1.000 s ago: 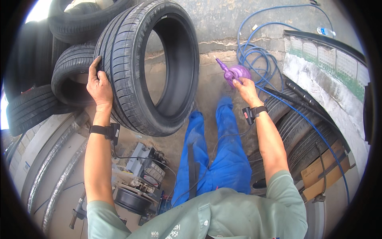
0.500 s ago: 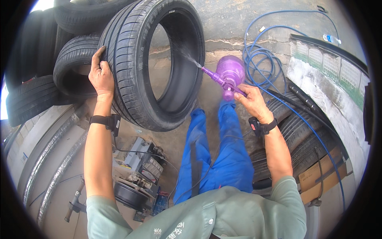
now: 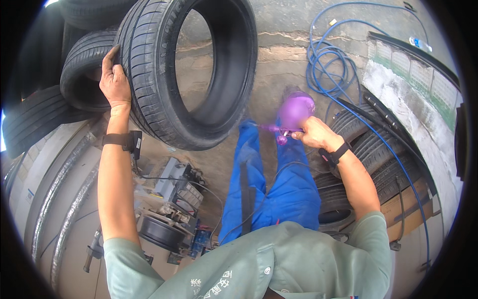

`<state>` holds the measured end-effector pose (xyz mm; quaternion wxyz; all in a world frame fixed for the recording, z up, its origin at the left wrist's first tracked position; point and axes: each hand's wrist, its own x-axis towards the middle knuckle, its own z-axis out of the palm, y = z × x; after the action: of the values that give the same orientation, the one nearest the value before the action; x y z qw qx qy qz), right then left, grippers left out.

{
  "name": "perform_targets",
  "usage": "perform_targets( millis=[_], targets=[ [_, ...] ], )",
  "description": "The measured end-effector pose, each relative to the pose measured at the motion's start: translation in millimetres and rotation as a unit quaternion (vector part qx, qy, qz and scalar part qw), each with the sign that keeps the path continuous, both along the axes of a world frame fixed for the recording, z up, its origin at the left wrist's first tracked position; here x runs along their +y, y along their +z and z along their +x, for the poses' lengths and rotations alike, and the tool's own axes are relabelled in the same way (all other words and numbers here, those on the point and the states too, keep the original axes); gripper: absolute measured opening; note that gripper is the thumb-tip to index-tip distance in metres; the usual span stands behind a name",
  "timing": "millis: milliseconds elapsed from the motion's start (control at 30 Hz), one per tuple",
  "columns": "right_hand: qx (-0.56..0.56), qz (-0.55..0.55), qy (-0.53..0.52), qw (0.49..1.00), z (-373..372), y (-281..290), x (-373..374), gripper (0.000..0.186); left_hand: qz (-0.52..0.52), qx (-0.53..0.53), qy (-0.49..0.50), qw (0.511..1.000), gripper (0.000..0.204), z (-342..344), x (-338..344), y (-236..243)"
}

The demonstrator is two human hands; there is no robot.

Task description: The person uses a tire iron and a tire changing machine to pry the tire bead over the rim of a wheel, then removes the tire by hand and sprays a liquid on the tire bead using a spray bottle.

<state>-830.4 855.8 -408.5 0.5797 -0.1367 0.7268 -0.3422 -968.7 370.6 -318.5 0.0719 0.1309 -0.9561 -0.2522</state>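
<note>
A large black tyre [image 3: 144, 65] stands upright at the upper left, its hollow inside turned toward the right. My left hand [image 3: 115, 85] grips its tread from the left, fingers stretched up along the rubber. In my right hand [image 3: 318, 133] is a purple translucent spray bottle [image 3: 295, 109], blurred by motion, with its nozzle pointing left toward the lower part of the tyre. My fingers are closed round the bottle's handle, near my blue-trousered legs. No spray shows at the nozzle.
More tyres [image 3: 82, 65] are piled at the left. Others [image 3: 378, 149] lie at the right beside a low white wall [image 3: 413, 94]. A coiled blue hose [image 3: 331, 74] rests on the floor. Grey equipment [image 3: 172, 182] and silver-wrapped pipes [image 3: 64, 199] are at the lower left.
The spray bottle has come closer to my legs and away from the tyre's inside. The mist seen earlier at its nozzle no longer shows. My left hand stays on the tyre.
</note>
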Motion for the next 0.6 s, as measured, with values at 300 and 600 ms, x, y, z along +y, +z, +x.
perform_targets(
  millis=[300,600],
  targets=[
    [0.111,0.222,-0.297,0.922,14.6,-73.9,-5.0,0.042,-0.055,0.0,-0.031,0.998,0.043,17.5,-4.7,2.7],
    [0.064,-0.007,-0.613,0.788,20.7,-27.9,11.0,0.038,-0.129,0.068,0.09,0.985,0.046,43.2,26.7,-3.1]
  ],
)
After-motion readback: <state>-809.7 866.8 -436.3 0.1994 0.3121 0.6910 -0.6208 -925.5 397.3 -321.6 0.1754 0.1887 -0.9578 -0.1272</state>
